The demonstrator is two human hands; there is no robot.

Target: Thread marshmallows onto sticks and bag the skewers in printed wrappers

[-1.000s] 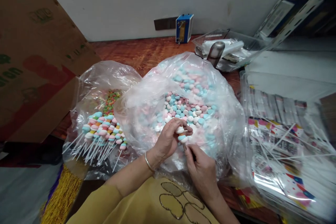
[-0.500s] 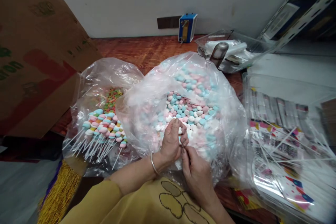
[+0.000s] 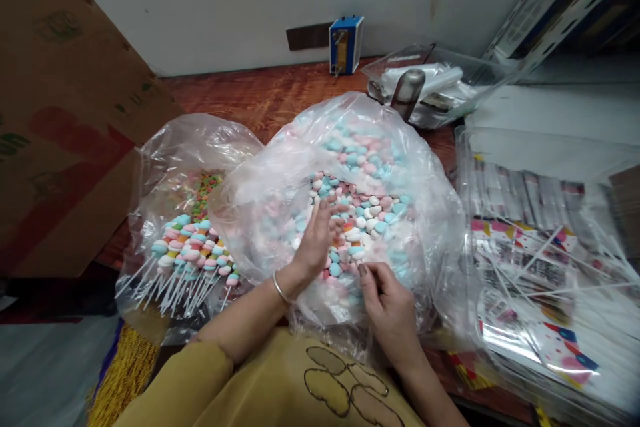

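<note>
Two hands: left hand (image 3: pixel 314 238) spread; right hand (image 3: pixel 393 307) pinched, contents unclear.
Loose marshmallows (image 3: pixel 371 212), left hand's 2 o'clock: probably selecting.
Next pick: likely needs light touch.

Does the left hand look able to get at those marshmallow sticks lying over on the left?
Probably yes. The left hand looks open and the marshmallow sticks lie uncovered; only the crinkled bulge of the big plastic bag lies between them, which the hand could likely pass over.
</note>
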